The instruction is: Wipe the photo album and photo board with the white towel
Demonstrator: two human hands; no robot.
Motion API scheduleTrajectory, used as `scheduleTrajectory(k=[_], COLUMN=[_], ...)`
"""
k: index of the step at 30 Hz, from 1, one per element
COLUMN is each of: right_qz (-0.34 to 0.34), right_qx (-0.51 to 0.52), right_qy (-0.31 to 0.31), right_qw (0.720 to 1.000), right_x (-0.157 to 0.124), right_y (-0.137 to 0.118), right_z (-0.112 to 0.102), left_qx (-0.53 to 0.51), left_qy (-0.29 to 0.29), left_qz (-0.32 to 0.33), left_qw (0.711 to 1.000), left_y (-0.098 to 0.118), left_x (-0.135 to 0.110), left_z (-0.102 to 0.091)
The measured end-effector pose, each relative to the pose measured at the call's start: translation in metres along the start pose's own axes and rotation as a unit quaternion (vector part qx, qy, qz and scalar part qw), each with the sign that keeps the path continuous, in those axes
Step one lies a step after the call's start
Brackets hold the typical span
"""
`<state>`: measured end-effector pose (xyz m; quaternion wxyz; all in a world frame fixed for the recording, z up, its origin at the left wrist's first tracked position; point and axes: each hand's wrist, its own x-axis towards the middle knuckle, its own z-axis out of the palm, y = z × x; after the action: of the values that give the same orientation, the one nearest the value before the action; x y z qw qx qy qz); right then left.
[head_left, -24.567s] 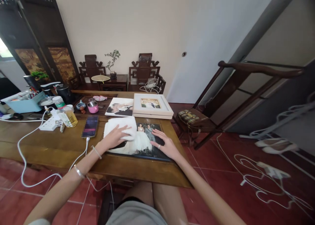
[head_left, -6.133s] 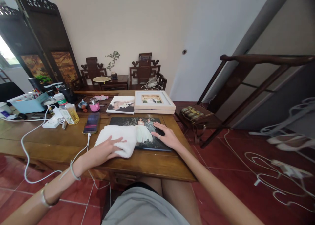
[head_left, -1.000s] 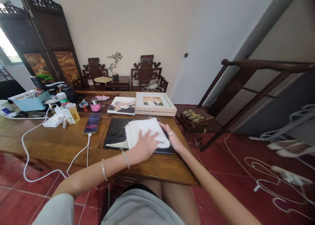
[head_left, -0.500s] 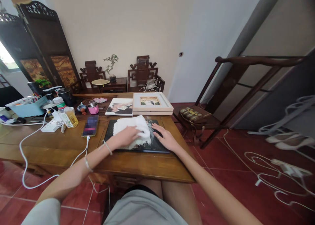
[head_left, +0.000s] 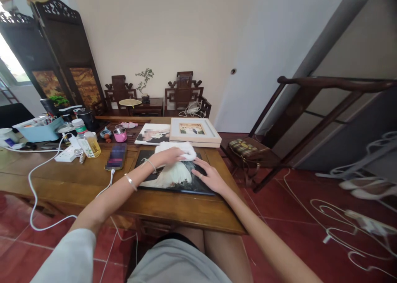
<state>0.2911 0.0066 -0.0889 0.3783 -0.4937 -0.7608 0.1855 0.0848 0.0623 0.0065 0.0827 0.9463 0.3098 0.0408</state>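
Observation:
A dark photo panel (head_left: 173,181) showing a white dress lies flat on the wooden table in front of me. Across its far edge my left hand (head_left: 170,155) presses a bunched white towel (head_left: 188,149), fingers curled over the cloth. My right hand (head_left: 208,176) rests on the panel's right part with fingers stretched out and a ring on one of them. Its fingertips are close to the towel's right end; whether they touch it I cannot tell. The towel hides the top strip of the picture.
Behind the panel lie a white-framed picture (head_left: 196,131) and a photo board (head_left: 151,133). To the left are a phone (head_left: 116,157) on a white cable, a pink cup (head_left: 120,134), a bottle (head_left: 88,140), a power strip (head_left: 66,154) and a blue bin (head_left: 39,130). A chair (head_left: 273,151) stands right.
My left hand has pushed the towel away from me, toward the panel's far edge, uncovering the white dress in the picture. My right hand stays on the panel. The view has shifted slightly.

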Motion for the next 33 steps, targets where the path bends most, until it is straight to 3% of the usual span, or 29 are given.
scheduleTrajectory(k=[6,9,14,19,22,26,28,30,33], right_qz=[0.002,0.006,0.016,0.02,0.02,0.013,0.014,0.017,0.018], right_qx=[0.01,0.007,0.012,0.009,0.004,0.002,-0.001,-0.006,-0.013], right_qy=[0.004,0.006,0.019,0.02,0.019,0.021,0.019,0.015,0.012], right_qw=[1.0,1.0,1.0,1.0,1.0,1.0,1.0,1.0,1.0], right_x=[0.001,0.002,0.001,0.0,0.0,0.0,0.0,0.0,0.0], right_y=[-0.002,-0.002,0.0,0.001,0.001,0.002,0.002,0.002,0.001], right_z=[0.001,0.0,0.0,0.0,0.001,0.001,0.001,0.001,0.001], left_qx=[0.032,0.042,0.041,0.044,0.04,0.03,0.018,0.003,-0.006], left_qy=[0.047,0.062,0.058,0.042,0.008,-0.034,-0.048,-0.05,-0.036], left_qz=[-0.074,-0.106,-0.109,-0.117,-0.101,-0.028,0.0,0.001,-0.045], left_qw=[0.996,0.992,0.991,0.991,0.994,0.999,0.999,0.999,0.998], left_y=[-0.036,-0.043,-0.049,-0.042,-0.011,0.045,0.059,0.056,0.023], left_x=[-0.096,-0.125,-0.125,-0.125,-0.14,-0.165,-0.171,-0.168,-0.15], left_z=[0.001,0.008,0.02,0.017,0.017,0.019,0.017,0.014,0.01])
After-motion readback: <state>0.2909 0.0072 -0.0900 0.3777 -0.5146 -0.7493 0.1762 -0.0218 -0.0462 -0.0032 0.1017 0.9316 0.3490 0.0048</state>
